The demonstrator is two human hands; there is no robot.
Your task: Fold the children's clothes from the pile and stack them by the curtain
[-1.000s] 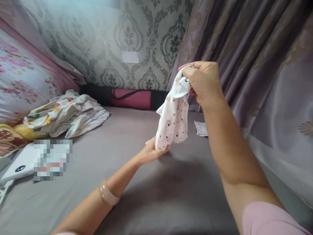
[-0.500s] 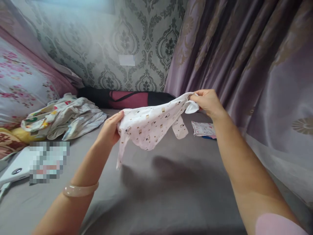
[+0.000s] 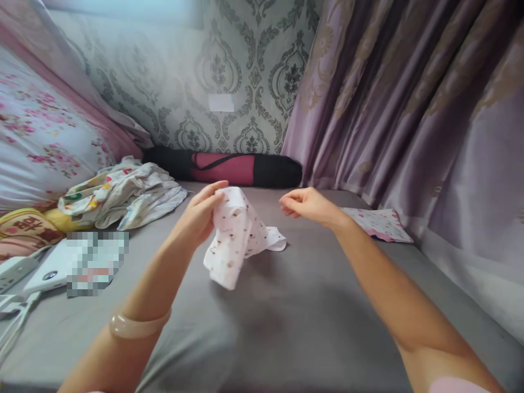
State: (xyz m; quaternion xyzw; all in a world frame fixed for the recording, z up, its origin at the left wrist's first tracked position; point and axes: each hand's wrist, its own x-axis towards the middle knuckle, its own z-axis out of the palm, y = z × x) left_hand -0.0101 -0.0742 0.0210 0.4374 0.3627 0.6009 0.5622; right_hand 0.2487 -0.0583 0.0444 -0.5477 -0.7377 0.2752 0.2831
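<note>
A small white garment (image 3: 239, 229) with a tiny brown and dark print hangs from my left hand (image 3: 200, 214), bunched up, its right end touching or just over the grey sheet (image 3: 295, 305). The thumb and fingers of my left hand pinch its upper edge. My right hand (image 3: 301, 204) is to the right of the garment and apart from it, fingers curled together with nothing seen in them. Behind my right forearm lies a folded printed cloth (image 3: 380, 222) with a pink edge.
Crumpled cloths (image 3: 126, 191) lie at the left by a floral pillow (image 3: 41, 131). Nearer are a white device (image 3: 55, 267), a power strip (image 3: 16, 270) and cables. A black and red long bag (image 3: 225, 168) lies along the wall, and purple curtains (image 3: 368, 93) hang at the right.
My right hand has let go of the garment and moved lower and left. The garment, stretched between both hands before, now droops from my left hand. The view has shifted a little.
</note>
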